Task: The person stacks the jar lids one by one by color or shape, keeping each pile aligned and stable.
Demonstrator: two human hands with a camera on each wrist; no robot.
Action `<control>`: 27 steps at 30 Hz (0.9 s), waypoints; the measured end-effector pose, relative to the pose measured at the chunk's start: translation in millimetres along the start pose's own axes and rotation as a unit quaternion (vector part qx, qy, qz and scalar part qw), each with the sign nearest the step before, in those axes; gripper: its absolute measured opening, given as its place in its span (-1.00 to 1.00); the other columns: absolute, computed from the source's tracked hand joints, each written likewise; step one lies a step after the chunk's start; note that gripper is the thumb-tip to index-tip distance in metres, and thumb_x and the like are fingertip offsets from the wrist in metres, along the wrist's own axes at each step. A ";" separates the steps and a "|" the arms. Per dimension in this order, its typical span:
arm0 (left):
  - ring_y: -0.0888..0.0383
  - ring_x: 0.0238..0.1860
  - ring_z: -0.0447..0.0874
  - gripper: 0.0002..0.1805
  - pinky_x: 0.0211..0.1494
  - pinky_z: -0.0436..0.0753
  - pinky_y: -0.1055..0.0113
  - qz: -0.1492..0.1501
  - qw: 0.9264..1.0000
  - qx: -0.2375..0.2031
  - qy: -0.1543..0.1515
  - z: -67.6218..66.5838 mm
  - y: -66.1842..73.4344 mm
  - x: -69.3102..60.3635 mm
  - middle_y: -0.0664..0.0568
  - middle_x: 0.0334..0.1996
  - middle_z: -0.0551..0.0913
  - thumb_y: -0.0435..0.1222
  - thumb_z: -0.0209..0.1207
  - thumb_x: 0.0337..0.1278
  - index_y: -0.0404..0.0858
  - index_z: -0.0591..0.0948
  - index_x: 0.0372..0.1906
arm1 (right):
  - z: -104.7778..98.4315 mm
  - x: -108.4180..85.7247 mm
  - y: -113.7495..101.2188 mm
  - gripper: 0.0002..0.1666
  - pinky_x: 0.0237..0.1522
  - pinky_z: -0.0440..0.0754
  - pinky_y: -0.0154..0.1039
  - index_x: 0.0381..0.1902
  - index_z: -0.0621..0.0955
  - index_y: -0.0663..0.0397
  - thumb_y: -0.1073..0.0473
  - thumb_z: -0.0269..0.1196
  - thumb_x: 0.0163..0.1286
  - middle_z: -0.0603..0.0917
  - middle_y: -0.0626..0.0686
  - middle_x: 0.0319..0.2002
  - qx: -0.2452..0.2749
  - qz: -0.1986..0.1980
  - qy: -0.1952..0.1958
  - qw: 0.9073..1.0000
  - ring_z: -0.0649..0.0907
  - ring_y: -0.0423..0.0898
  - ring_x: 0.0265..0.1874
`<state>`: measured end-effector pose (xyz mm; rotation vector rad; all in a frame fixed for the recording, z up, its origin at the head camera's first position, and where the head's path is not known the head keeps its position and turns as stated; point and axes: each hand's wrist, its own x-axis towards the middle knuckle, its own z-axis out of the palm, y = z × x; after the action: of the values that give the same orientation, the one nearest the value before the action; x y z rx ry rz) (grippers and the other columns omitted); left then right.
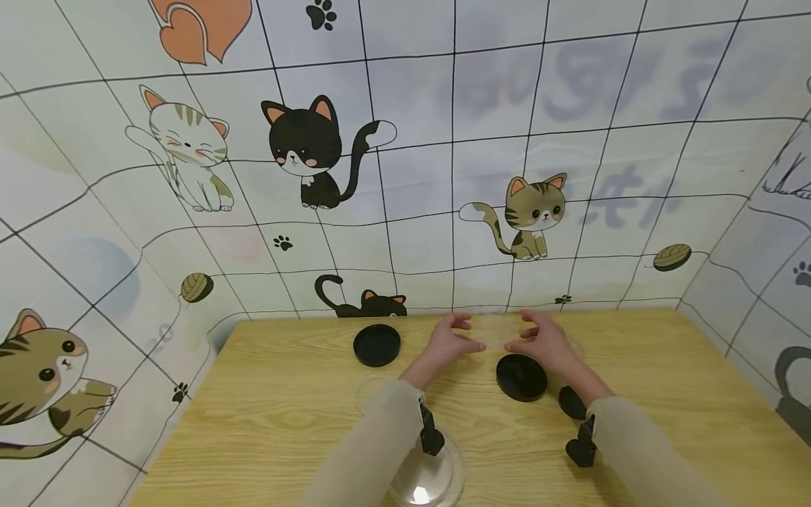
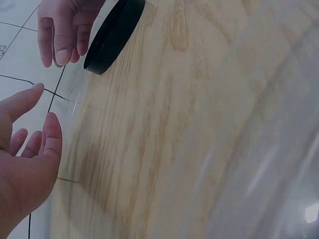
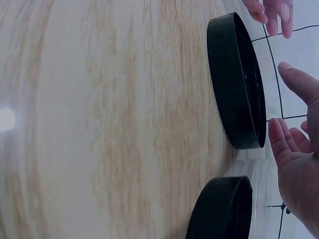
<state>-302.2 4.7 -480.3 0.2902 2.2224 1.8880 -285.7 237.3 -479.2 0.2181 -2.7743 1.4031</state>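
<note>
"Three printed walls [image 1: 424,183]: what room do they leave?"

"They close off the far, left and right sides. The wooden table [image 1: 285,422] runs up to the far wall, so past its far edge the reach is short. Grain shows in a broad stretch along the left."

"What is biggest on it?"

"A clear round dish [image 1: 437,486], near and roughly central, its left side covered by the left sleeve."

"And the hands?"

"The left hand [image 1: 451,339] and right hand [image 1: 545,341] face each other by the far edge, thumbs well apart from fingers. A faint clear piece [image 1: 496,331] is between them; I cannot tell whether any fingertip touches it. I see nothing gripped."

"What crowds them?"

"A black lid [image 1: 521,377], just nearer than the right hand. Another shallow lid [image 1: 376,345] sits far left, with a gap before the left hand."

"Anything smaller?"

"A faint clear rim [image 1: 363,394] beside the left sleeve, and a partly hidden black disc [image 1: 572,403] by the right forearm."
</note>
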 end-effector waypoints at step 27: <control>0.14 -0.20 0.64 -0.24 -0.04 0.62 0.31 -0.050 0.997 0.047 0.041 11.0 -7.8 20.0 -0.09 0.11 0.60 -0.49 0.53 -0.07 -0.32 0.50 0.33 | 10.8 14.8 -7.8 0.10 0.01 0.61 0.13 0.41 0.25 0.62 0.08 0.55 0.18 0.51 0.48 0.16 -0.096 0.012 -0.037 0.995 0.65 0.23 -0.02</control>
<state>-318.4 19.5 -490.4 0.1159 2.3366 1.7783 -298.9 222.4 -478.1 0.2357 -2.9567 1.1454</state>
